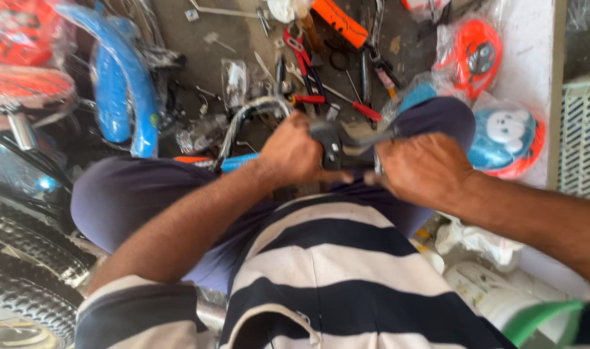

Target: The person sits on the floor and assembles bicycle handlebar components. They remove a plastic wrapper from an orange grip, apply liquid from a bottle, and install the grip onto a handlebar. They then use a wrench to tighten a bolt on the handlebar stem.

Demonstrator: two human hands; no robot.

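My left hand (pixel 295 152) is closed around a black brake lever assembly (pixel 337 142) fitted on a chrome handlebar (pixel 243 119). My right hand (pixel 421 168) is closed beside it and grips the other end of the same black lever part, whose arm reaches toward my right knee. A blue handlebar grip (pixel 240 161) pokes out just left of my left wrist. Both hands are held over my lap, above my striped shirt. The frame is blurred, so the fingers' exact hold is unclear.
Red-handled pliers (pixel 301 61), a red screwdriver (pixel 363 110) and other tools lie on the floor ahead. Blue mudguards (pixel 123 77) stand at left, a black tyre (pixel 23 258) at lower left. Wrapped orange and blue toy baskets (pixel 502 136) sit at right.
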